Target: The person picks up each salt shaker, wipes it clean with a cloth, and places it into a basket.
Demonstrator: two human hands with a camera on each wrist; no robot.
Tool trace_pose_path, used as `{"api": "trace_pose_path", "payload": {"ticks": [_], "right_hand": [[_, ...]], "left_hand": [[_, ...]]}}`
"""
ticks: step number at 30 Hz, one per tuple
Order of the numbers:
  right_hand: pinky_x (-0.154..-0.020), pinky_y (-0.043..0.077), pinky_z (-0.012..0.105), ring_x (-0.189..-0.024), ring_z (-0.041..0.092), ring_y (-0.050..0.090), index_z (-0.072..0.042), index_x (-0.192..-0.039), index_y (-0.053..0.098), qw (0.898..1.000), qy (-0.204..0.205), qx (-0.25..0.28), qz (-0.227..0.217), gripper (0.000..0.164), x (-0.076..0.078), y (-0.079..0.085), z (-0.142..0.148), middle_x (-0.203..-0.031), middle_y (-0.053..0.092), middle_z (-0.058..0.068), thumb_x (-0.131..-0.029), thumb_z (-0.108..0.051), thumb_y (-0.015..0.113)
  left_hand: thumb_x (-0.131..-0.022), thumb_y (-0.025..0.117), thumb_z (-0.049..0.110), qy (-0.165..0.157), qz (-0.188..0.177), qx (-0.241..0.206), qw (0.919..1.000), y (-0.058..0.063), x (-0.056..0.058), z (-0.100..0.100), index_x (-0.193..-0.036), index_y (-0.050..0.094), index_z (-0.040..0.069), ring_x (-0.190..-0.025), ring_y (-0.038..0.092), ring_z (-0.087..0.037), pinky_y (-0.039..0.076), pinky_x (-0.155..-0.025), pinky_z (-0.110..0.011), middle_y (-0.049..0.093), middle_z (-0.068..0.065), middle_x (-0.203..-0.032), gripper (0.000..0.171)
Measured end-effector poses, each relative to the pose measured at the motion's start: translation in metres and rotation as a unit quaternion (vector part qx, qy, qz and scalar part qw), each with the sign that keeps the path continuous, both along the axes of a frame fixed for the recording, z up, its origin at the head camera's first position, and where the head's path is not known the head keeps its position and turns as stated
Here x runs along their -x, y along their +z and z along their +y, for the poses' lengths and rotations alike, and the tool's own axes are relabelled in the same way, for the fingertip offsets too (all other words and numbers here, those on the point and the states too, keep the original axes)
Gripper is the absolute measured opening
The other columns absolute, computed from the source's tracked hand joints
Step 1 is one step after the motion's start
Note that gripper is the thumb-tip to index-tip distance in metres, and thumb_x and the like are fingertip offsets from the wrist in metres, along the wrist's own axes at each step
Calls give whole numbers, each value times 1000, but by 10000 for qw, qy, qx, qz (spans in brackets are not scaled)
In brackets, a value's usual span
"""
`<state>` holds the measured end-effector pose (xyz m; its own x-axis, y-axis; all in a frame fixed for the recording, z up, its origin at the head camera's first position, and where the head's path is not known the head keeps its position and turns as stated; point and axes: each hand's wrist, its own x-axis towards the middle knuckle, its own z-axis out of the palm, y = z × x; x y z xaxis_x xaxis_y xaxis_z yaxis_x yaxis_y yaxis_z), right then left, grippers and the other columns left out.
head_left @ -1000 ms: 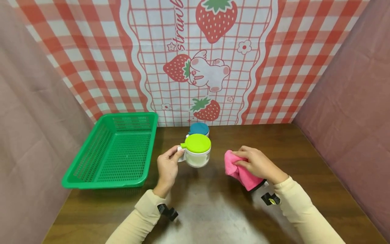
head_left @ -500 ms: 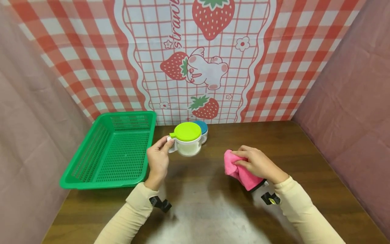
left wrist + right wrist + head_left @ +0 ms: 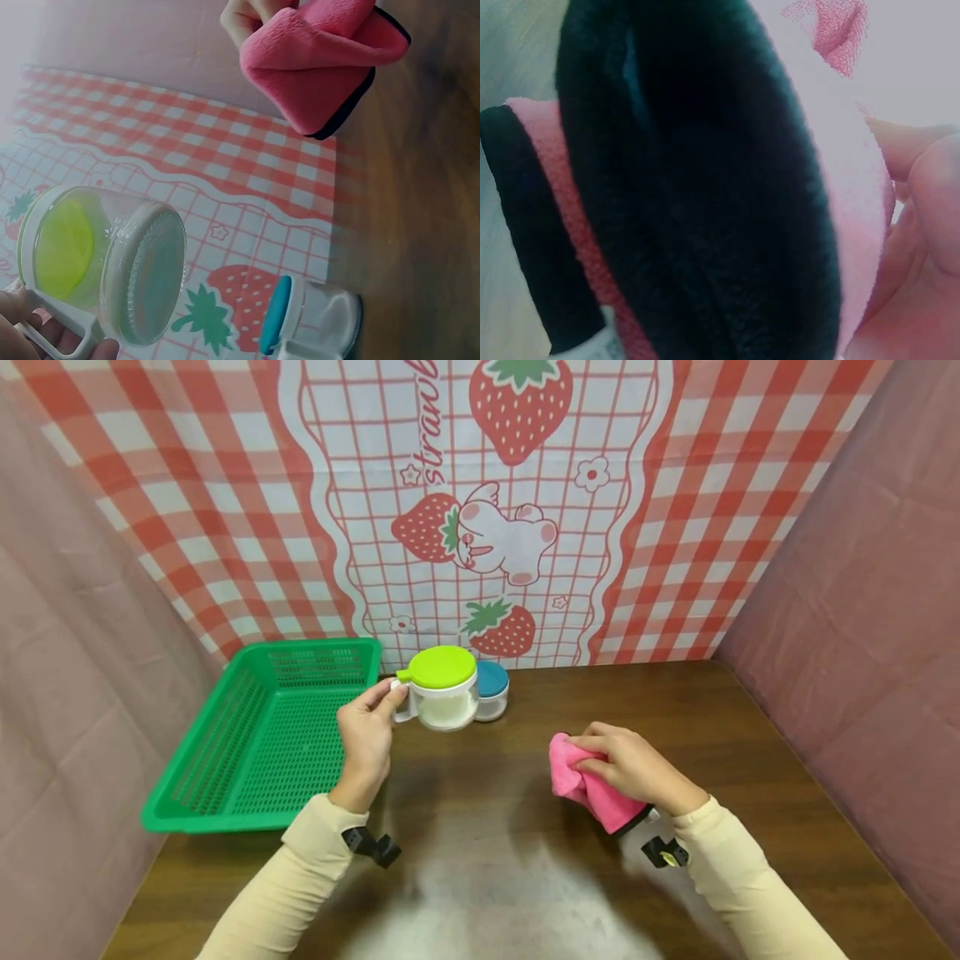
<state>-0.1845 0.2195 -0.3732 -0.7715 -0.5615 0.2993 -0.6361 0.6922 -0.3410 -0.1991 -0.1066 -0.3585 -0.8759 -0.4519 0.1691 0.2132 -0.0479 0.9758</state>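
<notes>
My left hand grips the white handle of a clear seasoning jar with a lime-green lid, holding it up above the table. White contents show through its side in the head view. Just behind it to the right stands a second jar with a blue lid; the left wrist view shows this blue-lidded jar with its own white handle. My right hand pinches a folded pink cloth with black edging, over the right half of the table. That cloth fills much of the right wrist view.
A green plastic basket with perforated sides stands on the left of the brown wooden table. Behind the table hangs a red-and-white strawberry cloth. Pinkish curtains close off both sides.
My left hand has carried the green-lidded jar leftward and away from me, uncovering more of the blue-lidded jar. My right hand and the pink cloth have stayed nearly still.
</notes>
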Motion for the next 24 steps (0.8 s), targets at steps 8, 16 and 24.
{"api": "trace_pose_path", "payload": {"ticks": [8, 16, 24], "right_hand": [[-62, 41, 18, -68, 2, 48, -15, -105, 68, 9999, 88, -25, 146, 28, -1, 0, 0, -80, 58, -10, -77, -21, 70], [-60, 40, 17, -66, 2, 46, -16, -105, 68, 9999, 61, -34, 92, 28, -2, 2, -1, -79, 57, -10, -77, -21, 70], [-59, 38, 17, -65, 2, 44, -17, -106, 67, 9999, -35, -89, -54, 28, -5, 4, 2, -78, 55, -11, -78, -21, 69]], "left_hand": [[-78, 69, 15, -202, 115, -416, 9989, 13, 4, -12, -101, 66, -4, -77, 62, -5, 54, -59, -22, 66, 11, -79, 30], [-78, 69, 17, -176, 282, -544, 9980, 25, 14, -28, -102, 65, -6, -78, 62, -10, 56, -61, -28, 66, 6, -78, 34], [-77, 70, 18, 138, 140, -533, 9984, 30, 28, -42, -99, 67, -2, -76, 62, -9, 55, -59, -25, 66, 4, -76, 30]]}}
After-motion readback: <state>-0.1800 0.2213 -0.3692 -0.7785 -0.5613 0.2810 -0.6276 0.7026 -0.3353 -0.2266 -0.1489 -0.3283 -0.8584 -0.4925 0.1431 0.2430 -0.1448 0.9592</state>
